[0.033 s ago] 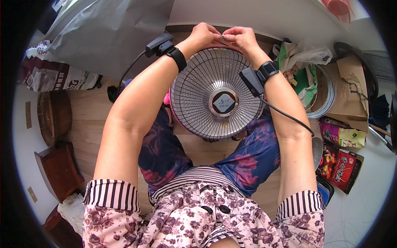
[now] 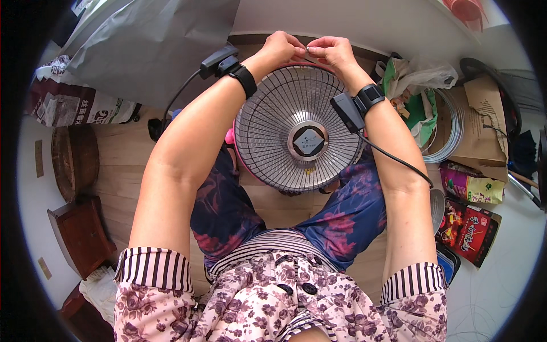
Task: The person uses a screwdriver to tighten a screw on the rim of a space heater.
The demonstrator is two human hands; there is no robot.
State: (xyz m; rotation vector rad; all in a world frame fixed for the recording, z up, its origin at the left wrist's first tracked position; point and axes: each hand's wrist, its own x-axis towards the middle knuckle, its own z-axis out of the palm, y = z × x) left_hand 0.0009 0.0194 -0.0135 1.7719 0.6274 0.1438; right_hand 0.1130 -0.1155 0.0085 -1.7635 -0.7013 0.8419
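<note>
Floor (image 2: 128, 151) partly hidden; small piece (image 2: 308, 49) between hands (image 2: 335, 54) unclear.

On the wearer's side of the grip of the left hand (image 2: 285, 48) and right hand (image 2: 334, 53), small dark characters stood on the pale diamond badge (image 2: 310, 142) centred on the round wire grille (image 2: 268, 134). Well left of the grip, large characters ran along a maroon-and-white bag (image 2: 71, 107). Well right and nearer the wearer, print marked a purple-and-green pouch (image 2: 472, 186); just beyond it from the grip, white characters crossed a red-and-black package (image 2: 468, 232).
</note>
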